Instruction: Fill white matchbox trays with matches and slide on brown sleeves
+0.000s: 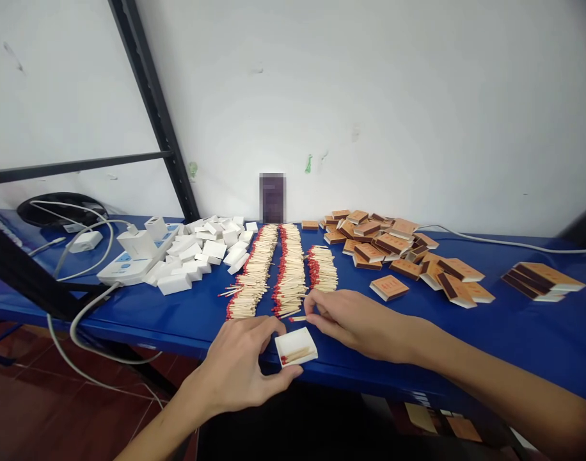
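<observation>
My left hand [247,365] grips a white matchbox tray [293,339] between thumb and fingers at the table's front edge. A few red-tipped matches [299,354] lie along the tray's near side. Just beyond and right of the tray, my right hand [343,320] pinches a match [299,319], its red head pointing left. Past the hands run long rows of loose matches, a left row [254,269], a middle row [292,269] and a shorter right row [323,269], the last close to my right fingers.
White empty trays [211,240] are heaped at the left, beside a power strip [134,256] with plugs and cables. Orange-brown matchbox sleeves [393,243] pile up at the right, with a separate stack [545,282] farther right. A black metal post [153,109] rises at the left.
</observation>
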Action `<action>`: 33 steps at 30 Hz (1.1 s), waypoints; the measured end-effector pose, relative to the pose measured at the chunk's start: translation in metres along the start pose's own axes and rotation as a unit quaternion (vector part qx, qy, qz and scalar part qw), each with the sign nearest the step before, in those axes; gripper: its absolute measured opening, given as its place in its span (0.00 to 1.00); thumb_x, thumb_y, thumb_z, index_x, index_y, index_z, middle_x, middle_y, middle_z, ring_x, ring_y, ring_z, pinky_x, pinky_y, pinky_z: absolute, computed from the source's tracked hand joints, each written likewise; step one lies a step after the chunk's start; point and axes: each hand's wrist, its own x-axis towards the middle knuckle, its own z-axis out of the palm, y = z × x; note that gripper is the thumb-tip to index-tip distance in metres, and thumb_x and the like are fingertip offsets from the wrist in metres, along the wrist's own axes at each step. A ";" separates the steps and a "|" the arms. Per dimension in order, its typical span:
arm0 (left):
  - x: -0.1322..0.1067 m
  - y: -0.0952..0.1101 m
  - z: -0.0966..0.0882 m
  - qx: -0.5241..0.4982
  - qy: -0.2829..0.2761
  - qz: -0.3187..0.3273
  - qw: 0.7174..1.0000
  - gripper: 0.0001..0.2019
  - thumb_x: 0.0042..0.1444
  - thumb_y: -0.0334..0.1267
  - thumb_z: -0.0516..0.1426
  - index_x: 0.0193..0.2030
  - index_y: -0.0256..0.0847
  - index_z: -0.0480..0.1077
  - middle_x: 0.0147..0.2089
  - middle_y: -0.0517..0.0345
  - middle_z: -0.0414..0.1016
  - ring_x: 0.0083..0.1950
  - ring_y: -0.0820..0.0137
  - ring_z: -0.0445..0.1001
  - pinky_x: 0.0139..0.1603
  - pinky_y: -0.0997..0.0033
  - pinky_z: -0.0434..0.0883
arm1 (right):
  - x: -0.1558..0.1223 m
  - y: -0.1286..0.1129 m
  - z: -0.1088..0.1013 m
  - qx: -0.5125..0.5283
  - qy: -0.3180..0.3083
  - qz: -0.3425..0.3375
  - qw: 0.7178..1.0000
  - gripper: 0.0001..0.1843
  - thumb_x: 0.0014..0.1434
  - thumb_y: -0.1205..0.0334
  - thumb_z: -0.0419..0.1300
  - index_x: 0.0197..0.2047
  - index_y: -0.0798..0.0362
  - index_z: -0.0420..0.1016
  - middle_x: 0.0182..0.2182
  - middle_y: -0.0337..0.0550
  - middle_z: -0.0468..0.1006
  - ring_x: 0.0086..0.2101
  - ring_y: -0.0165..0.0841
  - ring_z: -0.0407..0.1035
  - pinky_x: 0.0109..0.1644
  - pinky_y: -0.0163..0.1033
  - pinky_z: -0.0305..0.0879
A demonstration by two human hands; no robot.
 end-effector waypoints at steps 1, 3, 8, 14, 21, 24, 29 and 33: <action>0.000 0.000 0.000 0.000 0.002 -0.005 1.000 0.12 0.52 0.47 0.62 0.39 0.43 0.71 0.26 0.65 0.67 0.27 0.71 0.67 0.29 0.72 0.58 | -0.002 -0.002 -0.001 0.012 0.000 -0.010 1.000 0.08 0.70 0.58 0.49 0.41 0.50 0.65 0.30 0.38 0.73 0.29 0.32 0.65 0.32 0.36 0.55; 0.001 0.001 0.000 0.001 -0.001 -0.013 1.000 0.12 0.53 0.48 0.62 0.38 0.43 0.71 0.24 0.66 0.66 0.26 0.71 0.66 0.28 0.72 0.56 | -0.006 -0.008 -0.002 0.029 -0.009 -0.033 0.999 0.08 0.70 0.57 0.49 0.41 0.50 0.66 0.28 0.36 0.72 0.26 0.31 0.64 0.30 0.35 0.53; 0.001 0.001 0.000 -0.004 -0.010 -0.016 1.000 0.12 0.53 0.48 0.62 0.37 0.43 0.71 0.25 0.66 0.65 0.26 0.71 0.66 0.28 0.72 0.56 | -0.004 -0.011 0.004 0.037 0.015 -0.025 0.999 0.11 0.69 0.55 0.52 0.47 0.51 0.70 0.26 0.36 0.73 0.25 0.31 0.65 0.30 0.35 0.55; -0.001 -0.001 -0.003 -0.012 -0.019 0.012 1.000 0.12 0.52 0.46 0.63 0.40 0.43 0.70 0.27 0.65 0.67 0.30 0.70 0.68 0.31 0.72 0.59 | 0.013 0.008 0.022 -0.023 0.094 -0.077 0.992 0.12 0.69 0.63 0.51 0.49 0.54 0.74 0.39 0.46 0.80 0.37 0.35 0.73 0.40 0.37 0.64; 0.000 -0.001 -0.003 -0.003 -0.019 0.009 1.000 0.12 0.53 0.45 0.63 0.40 0.42 0.70 0.29 0.63 0.69 0.32 0.68 0.70 0.32 0.71 0.60 | 0.018 0.013 0.032 -0.051 0.099 -0.103 0.989 0.14 0.69 0.65 0.51 0.50 0.54 0.76 0.38 0.46 0.80 0.37 0.35 0.73 0.38 0.37 0.65; 0.000 -0.001 -0.002 -0.001 -0.023 0.013 1.000 0.12 0.53 0.45 0.63 0.41 0.43 0.70 0.29 0.63 0.70 0.32 0.68 0.70 0.32 0.70 0.60 | 0.017 0.013 0.032 -0.029 0.105 -0.104 0.989 0.13 0.68 0.66 0.51 0.46 0.54 0.77 0.38 0.45 0.81 0.37 0.34 0.74 0.39 0.37 0.65; -0.001 -0.001 -0.003 -0.001 -0.021 0.017 1.000 0.12 0.53 0.44 0.63 0.41 0.42 0.70 0.30 0.62 0.71 0.33 0.67 0.71 0.32 0.70 0.61 | 0.017 0.013 0.032 -0.016 0.115 -0.096 0.989 0.12 0.68 0.65 0.52 0.47 0.54 0.76 0.38 0.45 0.81 0.37 0.34 0.73 0.39 0.36 0.65; -0.003 -0.002 -0.003 -0.002 -0.022 0.023 0.999 0.12 0.53 0.44 0.63 0.41 0.42 0.70 0.29 0.63 0.71 0.32 0.68 0.71 0.31 0.70 0.60 | 0.017 0.012 0.032 -0.031 0.104 -0.091 0.990 0.13 0.68 0.65 0.52 0.47 0.53 0.77 0.36 0.44 0.81 0.35 0.33 0.72 0.37 0.36 0.64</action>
